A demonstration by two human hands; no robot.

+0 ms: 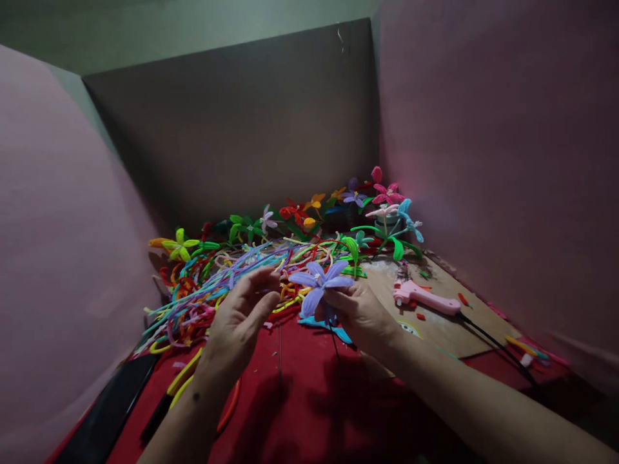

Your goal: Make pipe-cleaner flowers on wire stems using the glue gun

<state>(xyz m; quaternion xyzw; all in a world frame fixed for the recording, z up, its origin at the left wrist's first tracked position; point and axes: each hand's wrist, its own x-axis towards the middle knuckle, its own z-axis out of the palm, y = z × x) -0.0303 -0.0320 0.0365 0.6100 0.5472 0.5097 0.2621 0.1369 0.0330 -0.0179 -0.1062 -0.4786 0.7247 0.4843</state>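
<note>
My right hand [362, 313] is closed around the base of a purple pipe-cleaner flower [319, 281], holding it upright over the red cloth [300, 399]. A thin dark stem hangs below the flower. My left hand [242, 317] hovers just left of the flower, fingers curled with fingertips pinched together near a thin wire; what they hold is too small to make out. Behind both hands lies a heap of loose pipe cleaners [217, 283] in many colours.
Several finished pipe-cleaner flowers [382, 200] stand along the back by the cardboard walls. A pink glue gun [424, 298] with a black cord lies on a cardboard sheet [449, 322] at the right. Yellow-handled pliers [169, 393] lie at the lower left.
</note>
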